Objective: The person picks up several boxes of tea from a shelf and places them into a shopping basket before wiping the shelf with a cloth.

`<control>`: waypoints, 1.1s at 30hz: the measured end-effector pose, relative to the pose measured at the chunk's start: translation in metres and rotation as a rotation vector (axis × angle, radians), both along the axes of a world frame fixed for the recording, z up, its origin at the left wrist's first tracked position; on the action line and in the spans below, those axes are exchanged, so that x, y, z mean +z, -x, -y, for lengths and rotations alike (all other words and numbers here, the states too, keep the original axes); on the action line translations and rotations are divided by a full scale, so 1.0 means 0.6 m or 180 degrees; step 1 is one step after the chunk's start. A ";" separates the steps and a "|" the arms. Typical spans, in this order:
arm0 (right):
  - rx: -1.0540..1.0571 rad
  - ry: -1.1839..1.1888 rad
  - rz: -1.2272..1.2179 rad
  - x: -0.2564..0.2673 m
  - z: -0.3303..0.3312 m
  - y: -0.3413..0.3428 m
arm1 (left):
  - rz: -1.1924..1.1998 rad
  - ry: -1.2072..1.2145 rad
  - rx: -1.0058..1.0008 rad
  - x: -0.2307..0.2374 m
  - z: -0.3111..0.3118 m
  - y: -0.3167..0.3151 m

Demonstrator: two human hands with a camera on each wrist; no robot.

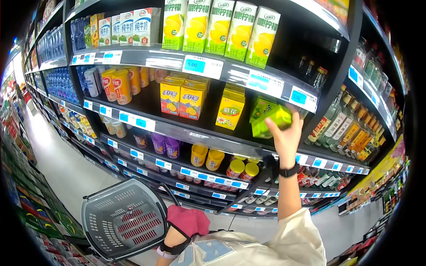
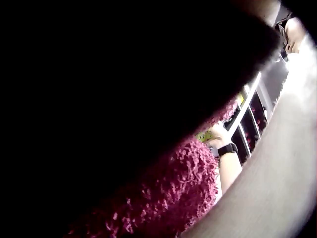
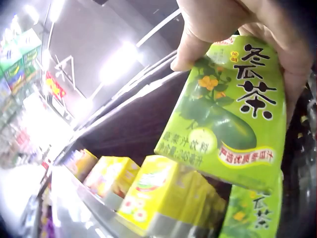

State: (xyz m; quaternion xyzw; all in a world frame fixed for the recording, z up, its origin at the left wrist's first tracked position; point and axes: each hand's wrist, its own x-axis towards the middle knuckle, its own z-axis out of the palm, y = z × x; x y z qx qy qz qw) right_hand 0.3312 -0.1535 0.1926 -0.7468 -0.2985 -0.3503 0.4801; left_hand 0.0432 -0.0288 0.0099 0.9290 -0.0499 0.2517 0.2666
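My right hand [image 1: 288, 138] grips a green winter melon tea carton [image 3: 223, 119], thumb on one side and fingers on the other. In the head view the carton is tilted at the shelf front, close under the price-tag rail above. Another green carton [image 3: 252, 213] of the same kind stands behind and below it. At the lower middle of the head view, a fuzzy pink cover [image 1: 188, 219] lies where my left hand is, beside the handle of a grey shopping basket [image 1: 106, 201]. The cover hides that hand's fingers; it also fills much of the left wrist view.
Yellow chrysanthemum drink cartons [image 1: 230, 111] stand left of the green ones, with orange-and-yellow lemon tea cartons [image 1: 181, 101] further left. Tall lemon juice cartons [image 1: 219, 29] line the shelf above. A dark upright post [image 1: 330, 99] separates these from glass bottles [image 1: 341, 128] at right.
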 end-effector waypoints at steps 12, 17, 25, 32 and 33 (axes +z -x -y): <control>-0.0278 0.0915 0.0227 -0.045 -0.026 -0.101 | -0.0429 0.0461 -0.0067 0.019 0.001 0.026; -0.0270 0.0945 0.0112 -0.044 -0.035 -0.101 | -0.0459 0.0884 -0.0112 -0.027 0.006 0.028; -0.0288 0.0995 0.0249 -0.039 -0.032 -0.099 | -0.0720 0.0638 -0.0332 -0.006 -0.001 0.018; -0.0330 0.1086 0.0282 -0.030 -0.037 -0.095 | -0.0437 0.0349 -0.0240 -0.043 -0.001 0.019; -0.0347 0.1136 0.0391 -0.033 -0.037 -0.098 | -0.0544 0.0342 -0.0178 -0.049 -0.001 0.020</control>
